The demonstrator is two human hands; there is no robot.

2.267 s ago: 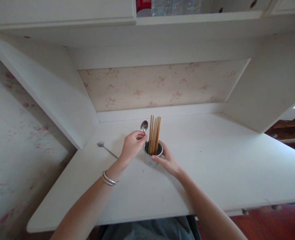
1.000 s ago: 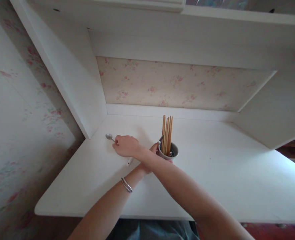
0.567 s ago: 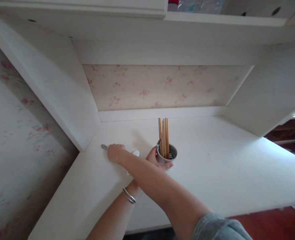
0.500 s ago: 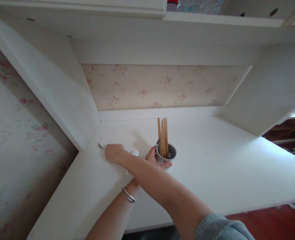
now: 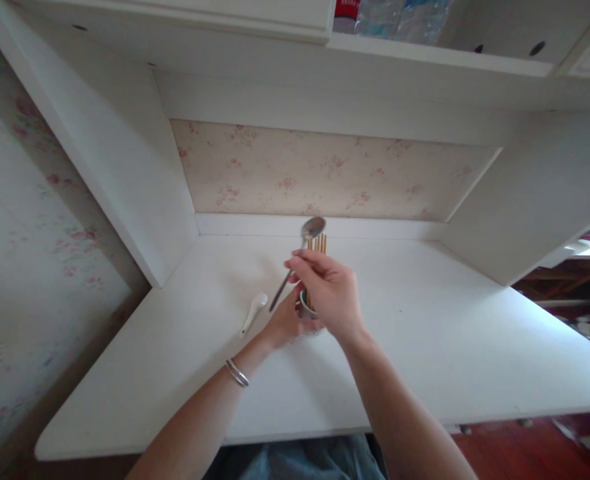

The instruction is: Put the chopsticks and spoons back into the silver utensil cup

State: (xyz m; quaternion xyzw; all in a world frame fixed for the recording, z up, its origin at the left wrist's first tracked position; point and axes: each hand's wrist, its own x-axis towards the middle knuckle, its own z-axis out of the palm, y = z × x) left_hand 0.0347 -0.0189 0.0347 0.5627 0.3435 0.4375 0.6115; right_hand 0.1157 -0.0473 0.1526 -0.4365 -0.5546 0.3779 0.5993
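Now the right hand (image 5: 331,293) has its fingers pinched on a metal spoon (image 5: 315,227), with the bowl toward the far edge of the surface (image 5: 435,333). The left hand (image 5: 285,321) has its fingers around a cup (image 5: 306,312), in which chopsticks (image 5: 317,244) are standing. One white spoon (image 5: 254,312) lies between this cup and the left edge.

Two hands (image 5: 332,293), one cup (image 5: 309,314) — two spoons (image 5: 314,228) outside it, several chopsticks (image 5: 317,244) inside.

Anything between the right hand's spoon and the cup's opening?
In this view, the left hand, on the cup, lies between the lower end of the spoon and the opening. Chopsticks stand inside; the right hand partly hides the cup.
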